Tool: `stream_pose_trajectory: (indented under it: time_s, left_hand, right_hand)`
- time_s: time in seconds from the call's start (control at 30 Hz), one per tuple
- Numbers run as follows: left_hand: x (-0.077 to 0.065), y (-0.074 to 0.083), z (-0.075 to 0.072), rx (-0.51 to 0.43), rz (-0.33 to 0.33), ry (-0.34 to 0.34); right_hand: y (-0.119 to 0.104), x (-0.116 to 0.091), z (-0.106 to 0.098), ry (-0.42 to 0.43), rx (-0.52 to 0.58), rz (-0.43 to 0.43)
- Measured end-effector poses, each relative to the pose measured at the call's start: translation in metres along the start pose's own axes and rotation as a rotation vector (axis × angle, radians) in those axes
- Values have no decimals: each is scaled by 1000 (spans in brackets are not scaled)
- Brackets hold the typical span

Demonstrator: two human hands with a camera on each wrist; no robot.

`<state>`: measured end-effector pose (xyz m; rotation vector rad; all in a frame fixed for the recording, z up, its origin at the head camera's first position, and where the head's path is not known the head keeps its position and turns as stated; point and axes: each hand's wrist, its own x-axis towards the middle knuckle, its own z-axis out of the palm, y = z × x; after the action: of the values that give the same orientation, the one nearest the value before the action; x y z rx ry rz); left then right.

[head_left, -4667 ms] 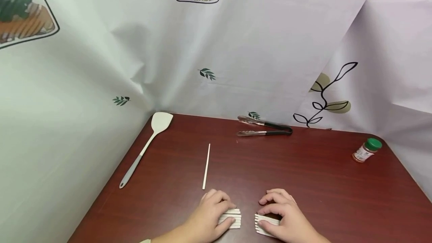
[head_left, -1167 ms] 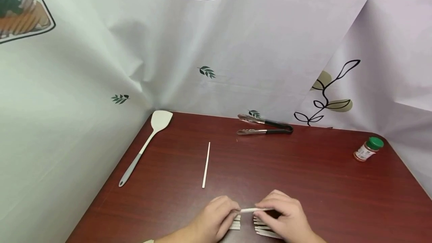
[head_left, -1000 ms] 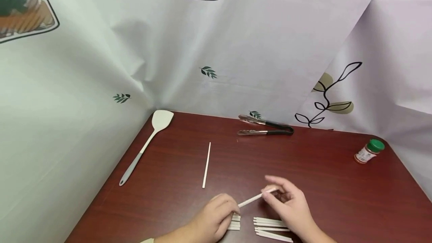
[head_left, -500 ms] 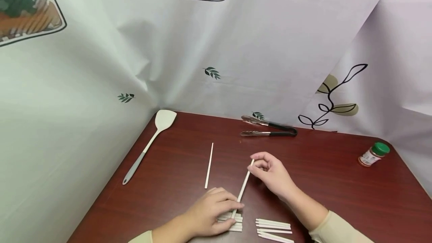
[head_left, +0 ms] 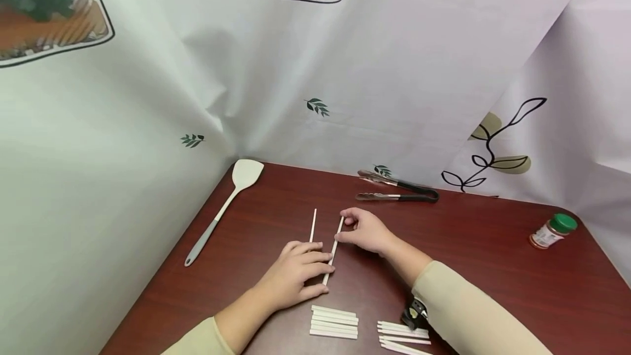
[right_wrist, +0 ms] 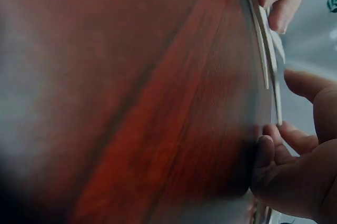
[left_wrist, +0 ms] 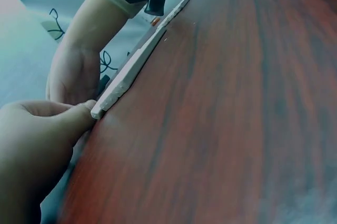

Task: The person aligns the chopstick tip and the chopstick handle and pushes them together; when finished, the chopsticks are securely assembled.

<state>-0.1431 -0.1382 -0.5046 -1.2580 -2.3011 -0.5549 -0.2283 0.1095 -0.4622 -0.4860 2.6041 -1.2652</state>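
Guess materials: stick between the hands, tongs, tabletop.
Stick: likely wood or plastic, matte; pale, no bright highlights. Tongs: shiny metal, by the glints; black grips look like rubber or plastic. Tabletop: reddish-brown wood or laminate, faint sheen; streaky grain, real or printed unclear.

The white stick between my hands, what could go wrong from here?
Your left hand hides the near end of the other stick, so shifting the white stick might nudge it askew. In the head view, the black device at your right sleeve overlaps the right group of sticks, so pulling back could scatter them.
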Motion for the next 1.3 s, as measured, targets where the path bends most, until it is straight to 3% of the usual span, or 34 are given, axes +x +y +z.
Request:
stream_pose_trajectory:
  time_s: [0.13,0.23,0.77,1.3]
  left_hand:
    - [1,0,2,5,-27,0]
    - [0,0,3,15,-48,2]
    - [0,0,1,44,-105,-45]
    - [1,3,0,23,-119,10]
  right_hand:
    - [-4,7,5,-5,-249,-43]
    - [-9,9,8,2,-332,-46]
    - [-13,12,12,9,-434,9]
    - [-15,15,15,-14,-523,39]
